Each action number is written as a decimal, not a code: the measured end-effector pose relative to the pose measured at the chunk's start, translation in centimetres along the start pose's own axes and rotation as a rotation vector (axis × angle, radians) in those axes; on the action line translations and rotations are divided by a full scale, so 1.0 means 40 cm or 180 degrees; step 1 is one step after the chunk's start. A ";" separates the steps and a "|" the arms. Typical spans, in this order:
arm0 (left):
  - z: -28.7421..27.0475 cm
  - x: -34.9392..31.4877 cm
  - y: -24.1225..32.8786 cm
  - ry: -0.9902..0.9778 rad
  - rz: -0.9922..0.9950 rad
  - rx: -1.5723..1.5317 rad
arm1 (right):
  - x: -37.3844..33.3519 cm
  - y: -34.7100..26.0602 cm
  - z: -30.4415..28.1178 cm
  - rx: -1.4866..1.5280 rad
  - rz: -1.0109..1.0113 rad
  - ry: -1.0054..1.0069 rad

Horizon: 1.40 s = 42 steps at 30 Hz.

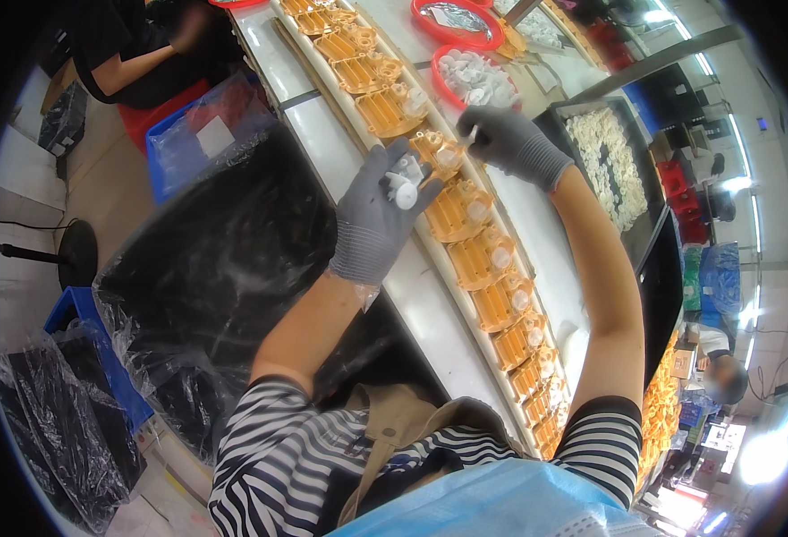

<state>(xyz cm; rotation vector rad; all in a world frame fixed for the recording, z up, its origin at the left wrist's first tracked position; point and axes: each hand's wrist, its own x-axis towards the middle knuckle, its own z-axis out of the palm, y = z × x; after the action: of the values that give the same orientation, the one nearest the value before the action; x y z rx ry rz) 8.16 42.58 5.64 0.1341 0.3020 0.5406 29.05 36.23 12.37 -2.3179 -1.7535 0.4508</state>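
My left hand (369, 219), in a grey knit glove, is closed around several small white plastic parts (404, 190) with round caps. It hovers at the left edge of a long row of orange plastic housings (455, 215). Above the same row, my gloved right hand (521, 150) pinches a small white plastic piece (473, 135), its tip close to a housing (435, 154) between my hands. Round clear or whitish pieces sit in many of the housings. The row lies along a pale rail (345, 114) running from far left to near right.
Beyond my right hand stands a red-rimmed bowl of white parts (476, 80), with another red basin (458, 40) behind it. A black tray (550, 125) of off-white parts is at the right. Blue crates (157, 157) and black plastic sheeting (224, 242) lie left. A co-worker's arm (135, 70) shows at far left.
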 end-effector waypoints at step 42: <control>0.022 -0.062 -0.066 -0.0728 -0.0789 -0.0290 | -0.208 -0.119 0.004 -0.0272 -0.1328 0.0184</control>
<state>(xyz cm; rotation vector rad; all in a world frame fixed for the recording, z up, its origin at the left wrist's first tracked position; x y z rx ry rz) 7.71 39.00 6.55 0.0678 0.0686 0.2888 22.64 29.54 14.81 -1.9127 -2.1871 0.2368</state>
